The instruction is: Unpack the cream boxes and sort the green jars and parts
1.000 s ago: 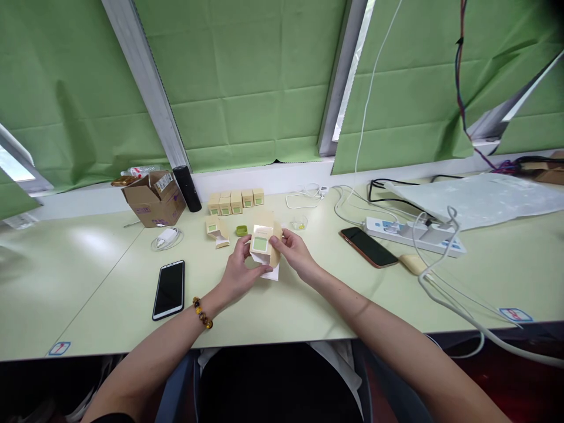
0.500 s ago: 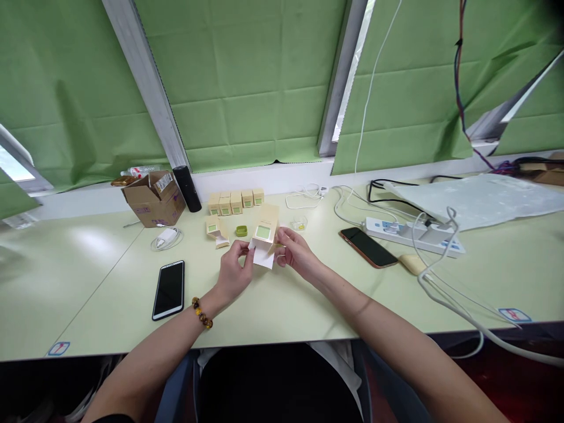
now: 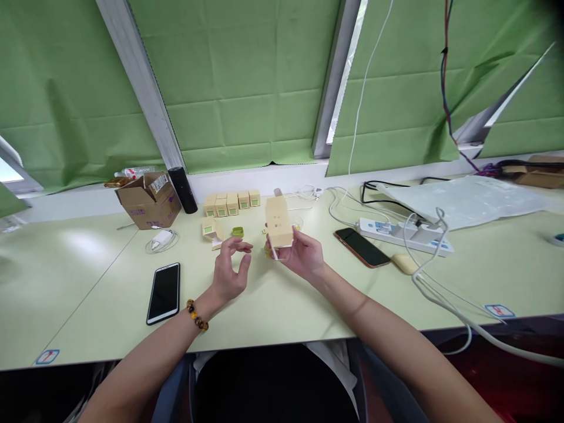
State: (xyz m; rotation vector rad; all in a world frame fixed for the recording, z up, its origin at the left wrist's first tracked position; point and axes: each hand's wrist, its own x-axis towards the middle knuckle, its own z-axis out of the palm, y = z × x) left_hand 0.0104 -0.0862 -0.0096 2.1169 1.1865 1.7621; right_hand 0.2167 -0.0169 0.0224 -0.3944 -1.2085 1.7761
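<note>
The left hand [image 3: 231,273] has let go, loosely spread and empty near the green tub [image 3: 238,231], leaving the right hand [image 3: 305,254] alone gripping the box [image 3: 278,222].

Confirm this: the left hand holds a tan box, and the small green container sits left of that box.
No: the head view shows the right hand holding the tan box; the left hand is apart from it. The small green container does sit left of that box.
</note>
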